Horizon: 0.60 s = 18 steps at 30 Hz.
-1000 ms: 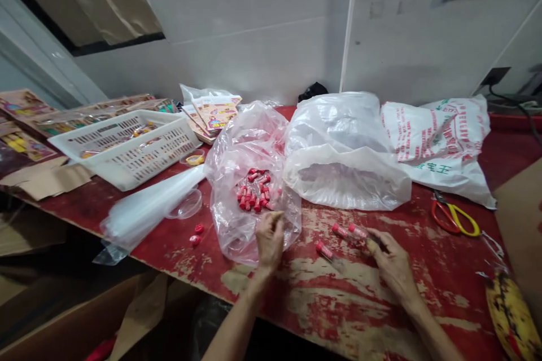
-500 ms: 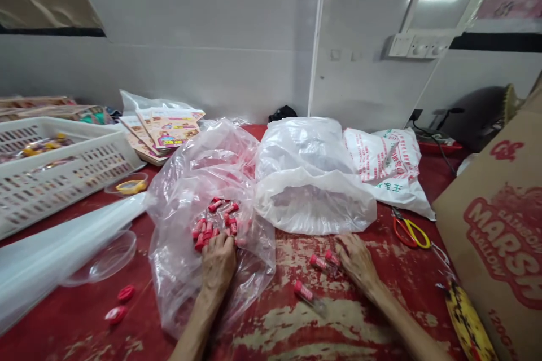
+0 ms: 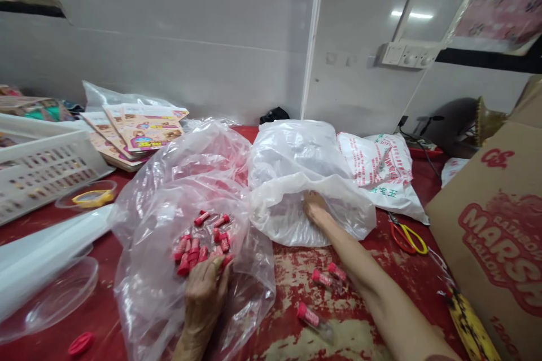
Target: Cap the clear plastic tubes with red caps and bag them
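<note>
My left hand (image 3: 205, 287) lies at the mouth of a clear plastic bag (image 3: 144, 248) holding several small clear tubes with red caps (image 3: 195, 251). Its fingers are curled, closed around a red-capped tube (image 3: 227, 260) at the near edge of the pile. My right hand (image 3: 315, 206) reaches into the open mouth of a white plastic bag (image 3: 275, 214); its fingers are hidden inside. Below my right forearm, three red-capped tubes (image 3: 309, 314) lie loose on the worn red tabletop (image 3: 292, 256).
Scissors with red and yellow handles (image 3: 406, 237) lie right of the white bag, beside a marshmallow carton (image 3: 486, 225). A printed white sack (image 3: 381, 166) sits behind. At left are a white basket (image 3: 55, 172), printed cards (image 3: 146, 132), clear round lids (image 3: 63, 299) and a red cap (image 3: 80, 344).
My right hand has moved from beside the loose tubes up into the white bag. My left hand stays at the red-capped tubes. The view has shifted slightly.
</note>
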Available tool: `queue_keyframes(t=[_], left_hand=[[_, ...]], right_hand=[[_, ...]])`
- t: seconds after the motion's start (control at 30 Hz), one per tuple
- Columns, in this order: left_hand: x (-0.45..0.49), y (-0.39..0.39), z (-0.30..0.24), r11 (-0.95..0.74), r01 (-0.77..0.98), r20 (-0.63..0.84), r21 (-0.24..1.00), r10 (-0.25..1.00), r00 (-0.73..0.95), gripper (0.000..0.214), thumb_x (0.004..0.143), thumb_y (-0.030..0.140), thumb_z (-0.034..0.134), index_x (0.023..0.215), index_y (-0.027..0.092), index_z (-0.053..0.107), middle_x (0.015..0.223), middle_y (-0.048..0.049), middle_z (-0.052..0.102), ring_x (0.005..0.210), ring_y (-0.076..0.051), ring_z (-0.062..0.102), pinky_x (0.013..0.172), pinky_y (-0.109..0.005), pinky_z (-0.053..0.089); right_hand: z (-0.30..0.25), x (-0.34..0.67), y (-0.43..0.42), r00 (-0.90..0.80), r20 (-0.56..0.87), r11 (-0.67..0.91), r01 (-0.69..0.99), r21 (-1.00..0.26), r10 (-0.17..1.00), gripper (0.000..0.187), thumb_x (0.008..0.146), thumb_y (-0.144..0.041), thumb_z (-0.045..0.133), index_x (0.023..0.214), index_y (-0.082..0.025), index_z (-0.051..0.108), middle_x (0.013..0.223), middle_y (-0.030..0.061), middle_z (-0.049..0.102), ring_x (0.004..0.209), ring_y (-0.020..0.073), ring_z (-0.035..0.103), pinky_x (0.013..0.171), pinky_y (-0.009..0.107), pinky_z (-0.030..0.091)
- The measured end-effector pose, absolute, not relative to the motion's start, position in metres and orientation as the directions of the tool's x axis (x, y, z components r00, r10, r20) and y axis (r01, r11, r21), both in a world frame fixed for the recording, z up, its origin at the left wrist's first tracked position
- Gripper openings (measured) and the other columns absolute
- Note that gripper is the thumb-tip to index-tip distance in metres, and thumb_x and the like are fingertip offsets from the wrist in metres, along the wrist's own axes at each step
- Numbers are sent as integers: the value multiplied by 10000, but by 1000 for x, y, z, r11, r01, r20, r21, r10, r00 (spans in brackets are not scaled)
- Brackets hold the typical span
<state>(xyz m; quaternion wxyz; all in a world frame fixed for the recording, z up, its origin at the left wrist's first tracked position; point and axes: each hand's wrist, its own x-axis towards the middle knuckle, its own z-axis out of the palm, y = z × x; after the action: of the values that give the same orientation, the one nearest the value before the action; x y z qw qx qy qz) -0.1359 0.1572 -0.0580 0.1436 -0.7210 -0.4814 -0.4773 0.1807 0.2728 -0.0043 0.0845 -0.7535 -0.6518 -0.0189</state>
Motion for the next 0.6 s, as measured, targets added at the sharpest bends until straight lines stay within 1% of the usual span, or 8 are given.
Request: queue_keyframes(t=[0.1, 0.2, 0.27, 0.33, 0.4, 0.43, 0.53, 0.6], left_hand=[[-140, 160, -60, -466, 778, 805, 422, 587, -86, 179, 817, 296, 586, 972, 219, 631, 903, -61, 690, 815, -218, 641, 767, -328, 471], [-142, 157, -56, -408, 615, 656, 675, 714, -246, 193, 773, 338, 631, 930, 226, 651, 913, -40, 686, 868, -218, 639, 810, -333, 477], [-141, 155, -50, -345, 388, 480, 855, 808, -340, 190, 753, 342, 650, 902, 224, 655, 930, -31, 678, 907, -206, 632, 842, -330, 483], [-140, 155, -45, -279, 90, 291, 956, 866, -407, 229, 703, 311, 706, 902, 214, 648, 939, -21, 662, 874, -173, 634, 806, -292, 499], [-138, 155, -42, -243, -162, 157, 956, 895, -418, 274, 641, 273, 760, 878, 202, 642, 936, -6, 654, 833, -140, 633, 763, -252, 503], [-137, 155, -41, -235, -236, 122, 943, 903, -412, 300, 617, 260, 779, 876, 198, 640, 928, 1, 655, 813, -128, 634, 743, -239, 503], [-134, 153, -37, -226, -344, 81, 912, 918, -388, 349, 587, 240, 804, 891, 195, 638, 867, 20, 670, 771, -108, 639, 721, -222, 500], [-133, 150, -32, -217, -428, 54, 877, 930, -363, 360, 572, 249, 817, 879, 196, 636, 834, 25, 682, 745, -105, 644, 722, -227, 506]], right_hand=[[-2, 181, 287, 238, 88, -230, 969, -84, 967, 325, 907, -336, 556, 1182, -163, 544, 1177, 81, 575, 986, 196, 599, 828, 400, 519], [0, 181, 286, 262, 35, -258, 962, -92, 964, 328, 904, -339, 561, 1175, -155, 547, 1163, 82, 580, 977, 196, 602, 822, 398, 521], [-1, 182, 280, 242, 9, -240, 965, -110, 970, 314, 907, -344, 555, 1163, -162, 553, 1149, 74, 587, 966, 190, 604, 819, 393, 520], [-3, 186, 274, 199, -5, -197, 970, -140, 980, 291, 911, -316, 538, 1143, -142, 559, 1076, 81, 616, 931, 196, 616, 804, 394, 510], [-3, 189, 264, 135, 4, -132, 974, -184, 991, 276, 899, -240, 506, 1144, -127, 566, 999, 123, 643, 913, 238, 630, 779, 381, 484], [-3, 190, 257, 109, 19, -103, 972, -211, 994, 289, 893, -222, 483, 1154, -127, 561, 964, 128, 652, 904, 247, 635, 771, 371, 472], [1, 188, 224, 79, 94, -49, 957, -288, 992, 366, 891, -253, 428, 1235, -143, 489, 920, 101, 656, 861, 230, 644, 751, 335, 462], [5, 182, 193, 103, 149, -22, 886, -464, 984, 413, 885, -330, 417, 1259, -156, 429, 905, 65, 642, 741, 193, 645, 683, 310, 479]])
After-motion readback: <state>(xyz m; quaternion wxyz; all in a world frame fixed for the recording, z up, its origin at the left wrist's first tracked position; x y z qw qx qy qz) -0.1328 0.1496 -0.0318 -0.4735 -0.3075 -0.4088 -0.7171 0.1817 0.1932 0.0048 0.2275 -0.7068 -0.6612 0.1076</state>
